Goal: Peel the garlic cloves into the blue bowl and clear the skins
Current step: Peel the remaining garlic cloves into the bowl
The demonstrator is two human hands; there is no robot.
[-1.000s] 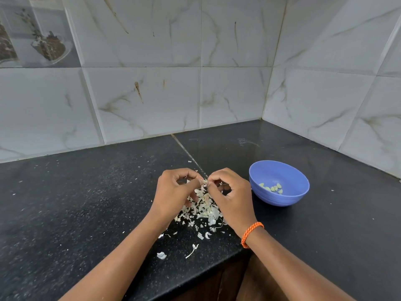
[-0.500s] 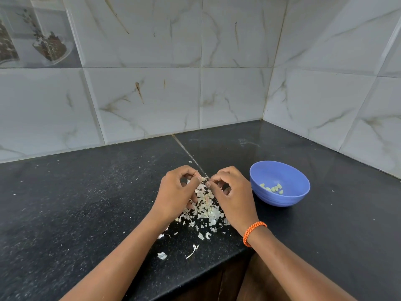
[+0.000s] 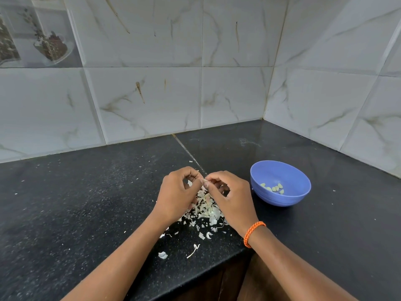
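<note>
My left hand [image 3: 176, 195] and my right hand [image 3: 231, 197] meet fingertip to fingertip above a heap of pale garlic skins [image 3: 206, 208] on the black counter. Between the fingertips both hands pinch one small garlic clove [image 3: 204, 181], mostly hidden by the fingers. The blue bowl [image 3: 282, 197] stands just right of my right hand and holds several peeled, pale green cloves [image 3: 273, 188].
Loose skin scraps [image 3: 163, 255] lie scattered toward the counter's front edge [image 3: 195, 276], which drops to a wooden cabinet. Tiled walls meet in a corner behind the bowl. A seam in the counter [image 3: 186, 152] runs back from my hands.
Both hands have stayed over the heap and lifted slightly, fingers working at the clove. The bowl and the skins have not moved.
</note>
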